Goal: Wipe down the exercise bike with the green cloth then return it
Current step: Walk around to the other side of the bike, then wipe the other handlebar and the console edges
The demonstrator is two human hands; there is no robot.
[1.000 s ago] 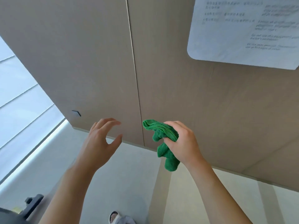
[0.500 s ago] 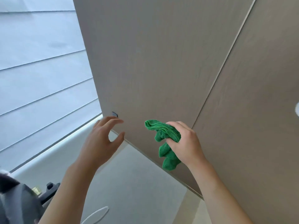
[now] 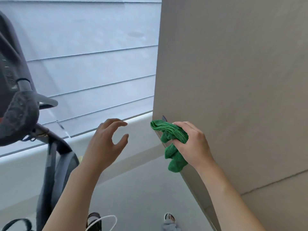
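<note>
Head view: right hand [image 3: 191,144] grips bunched green cloth [image 3: 173,144] beside beige wall panel [image 3: 233,80]; left hand [image 3: 106,142] empty, fingers loosely spread. Exercise bike [image 3: 18,104] at left, untouched. Wiping apparently not started.

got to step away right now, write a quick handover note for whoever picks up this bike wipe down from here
Right hand: grips the bunched green cloth, one end hanging below the fist, held in the air in front of the beige wall panel.
Left hand: holds nothing, fingers loosely curved, raised in the air.
Exercise bike: at the left edge of view, beside the window blind; neither hand touches it.
Done: cloth is in hand.
Whether any wiping has been done cannot be told from this view.
Left: wipe down the bike, or finish doing so, then put the cloth back.
</note>
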